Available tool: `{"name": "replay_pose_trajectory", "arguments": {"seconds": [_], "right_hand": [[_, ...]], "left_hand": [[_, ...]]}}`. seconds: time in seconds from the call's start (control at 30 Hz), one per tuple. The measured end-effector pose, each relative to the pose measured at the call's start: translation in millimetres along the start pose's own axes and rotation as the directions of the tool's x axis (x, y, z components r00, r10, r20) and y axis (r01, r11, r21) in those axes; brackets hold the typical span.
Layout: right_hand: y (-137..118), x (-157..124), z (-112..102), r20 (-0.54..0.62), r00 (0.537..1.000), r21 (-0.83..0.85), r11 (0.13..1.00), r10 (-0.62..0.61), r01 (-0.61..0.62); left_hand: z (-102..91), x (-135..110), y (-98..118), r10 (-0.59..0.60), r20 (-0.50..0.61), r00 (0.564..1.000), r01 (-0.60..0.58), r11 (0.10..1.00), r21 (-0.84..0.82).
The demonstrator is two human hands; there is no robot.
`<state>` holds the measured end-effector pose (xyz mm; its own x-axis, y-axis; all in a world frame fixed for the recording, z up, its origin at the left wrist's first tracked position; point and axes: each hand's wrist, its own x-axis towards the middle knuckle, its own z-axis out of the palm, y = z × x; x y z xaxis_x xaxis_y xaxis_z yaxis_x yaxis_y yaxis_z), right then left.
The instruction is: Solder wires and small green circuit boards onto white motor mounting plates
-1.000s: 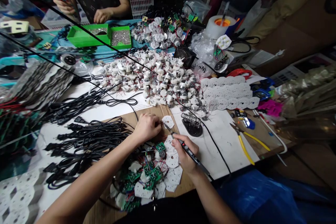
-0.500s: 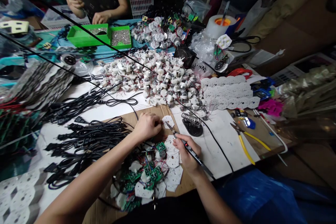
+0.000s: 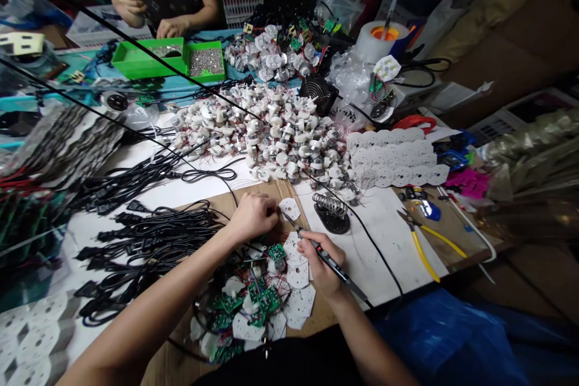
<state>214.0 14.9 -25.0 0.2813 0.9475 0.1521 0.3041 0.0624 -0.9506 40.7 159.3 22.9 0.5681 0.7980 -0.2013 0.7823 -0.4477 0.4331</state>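
Note:
In my right hand (image 3: 323, 258) is a black soldering iron (image 3: 333, 266), held like a pen, its tip pointing up and left. The tip lies at the lower left edge of a small white circuit board (image 3: 290, 209); I cannot tell if they touch. My left hand (image 3: 254, 215) is closed beside that board, fingers curled, and what it pinches is hidden. Below both hands lie more white boards (image 3: 297, 274) and a heap of green circuit boards (image 3: 266, 300) with wires and white parts.
A soldering iron stand (image 3: 332, 217) with a coil is to the right, near yellow-handled pliers (image 3: 423, 247). Black power cords (image 3: 167, 247) lie left. A pile of white parts (image 3: 275, 132) sits ahead. Across the table a person (image 3: 169, 0) works near green trays (image 3: 205, 63).
The soldering iron's tip has shifted slightly left and down, from over the white board to its lower left edge. My left hand has barely moved.

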Motion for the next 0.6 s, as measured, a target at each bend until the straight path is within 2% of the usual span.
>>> {"name": "replay_pose_trajectory", "arguments": {"seconds": [0.27, 0.5, 0.6], "right_hand": [[0.6, -1.9, -0.1, -0.008, 0.997, -0.083, 0.994, -0.075, 0.074], [-0.4, -2.6, -5.2, -0.076, 0.996, 0.030, 0.999, -0.037, 0.039], [2.0, -2.5, -5.7, -0.112, 0.994, 0.068, 0.997, -0.021, 0.029]], "left_hand": [[0.2, 0.1, -1.9, 0.006, 0.004, 1.000, -0.006, 1.000, -0.014], [4.8, -1.1, 0.2, 0.015, -0.043, 0.999, -0.016, 1.000, -0.010], [-4.0, -5.0, 0.9, 0.025, -0.088, 0.996, -0.026, 1.000, -0.016]]}}
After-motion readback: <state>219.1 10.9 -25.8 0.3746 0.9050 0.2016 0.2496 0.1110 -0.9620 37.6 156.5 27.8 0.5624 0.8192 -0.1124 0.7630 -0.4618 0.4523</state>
